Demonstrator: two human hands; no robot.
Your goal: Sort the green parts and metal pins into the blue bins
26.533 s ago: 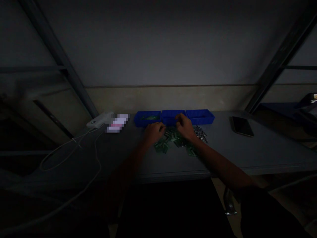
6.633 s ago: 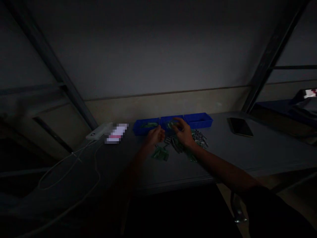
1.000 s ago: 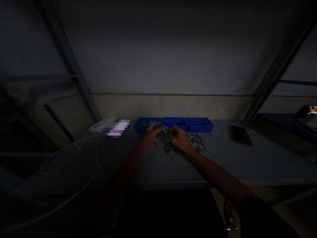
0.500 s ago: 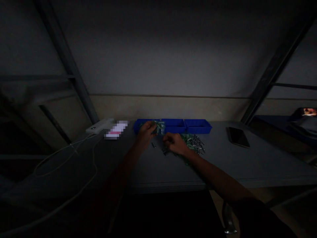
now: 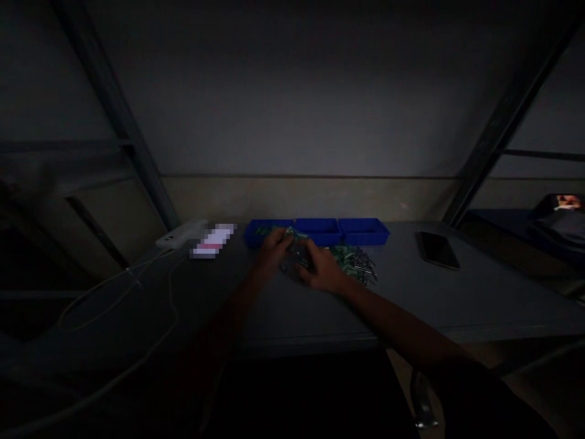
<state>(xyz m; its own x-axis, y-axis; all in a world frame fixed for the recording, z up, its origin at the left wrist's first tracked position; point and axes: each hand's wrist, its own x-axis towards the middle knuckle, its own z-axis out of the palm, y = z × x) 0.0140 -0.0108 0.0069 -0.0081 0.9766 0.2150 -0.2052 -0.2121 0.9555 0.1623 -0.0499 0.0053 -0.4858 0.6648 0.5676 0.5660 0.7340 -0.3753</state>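
My left hand (image 5: 274,244) is closed on a small clear bag (image 5: 289,232) with green pieces in it, held just in front of the left blue bin (image 5: 254,234). Facing it, my right hand (image 5: 319,264) is curled with thumb and index finger apart. Small shiny bits show in the gap, too dim to make out. Beside the right hand lies a pile of metal screws (image 5: 364,263), mixed with green pieces (image 5: 343,253) that look like plastic plugs. My right hand and wrist cover part of this pile.
A middle blue bin (image 5: 322,230) and a right blue bin (image 5: 364,230) line the wall. A dark phone (image 5: 437,250) lies at the right. At the left are a lit, blurred-out screen (image 5: 214,241), a white power strip (image 5: 180,235) and loose white cables (image 5: 172,299).
My left hand has turned the bag and brought it slightly lower and closer to my right hand. The right thumb and index finger have spread apart.
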